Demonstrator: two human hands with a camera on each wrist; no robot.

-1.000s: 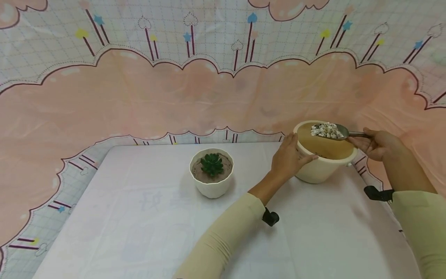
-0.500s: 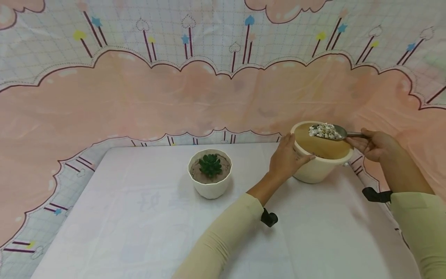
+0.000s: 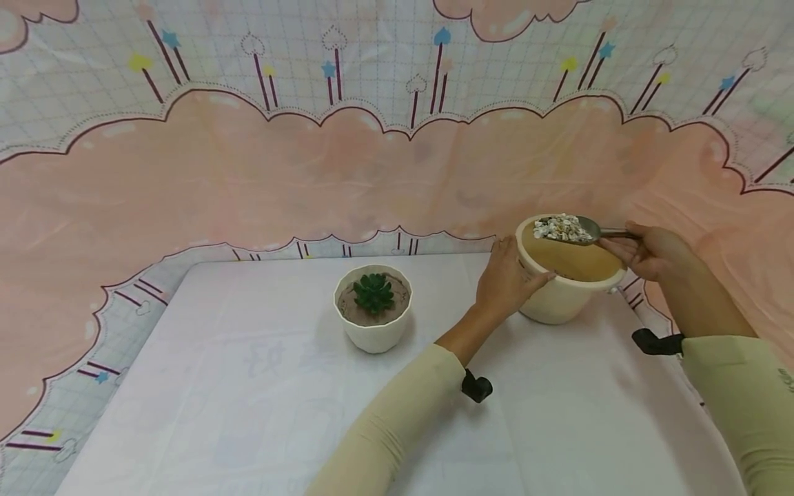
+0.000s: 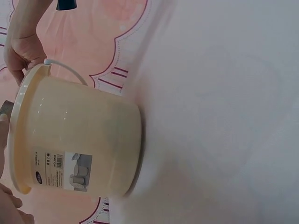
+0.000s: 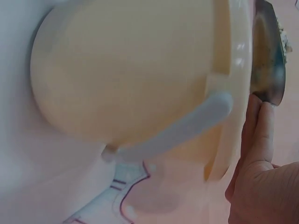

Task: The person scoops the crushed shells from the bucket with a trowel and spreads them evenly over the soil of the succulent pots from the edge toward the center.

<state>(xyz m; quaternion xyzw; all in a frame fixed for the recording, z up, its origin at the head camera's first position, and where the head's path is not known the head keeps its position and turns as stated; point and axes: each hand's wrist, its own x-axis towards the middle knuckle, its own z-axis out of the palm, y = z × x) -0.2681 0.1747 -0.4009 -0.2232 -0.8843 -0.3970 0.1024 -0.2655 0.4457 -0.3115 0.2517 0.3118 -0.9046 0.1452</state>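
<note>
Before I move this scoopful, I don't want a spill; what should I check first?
1. Load: ok; pale chips are heaped in the scoop.
2. Grip: ok; the right hand holds the scoop.
3. Bucket steady: ok; the bucket stands upright, the left hand on its rim.
4. Scoop clear of the bucket: not ok; it is over the bucket's mouth.
5. Potted plant upright: ok, and it stands apart from the bucket.
6. Amount left in the bucket: cannot tell; its bottom is hidden.
</note>
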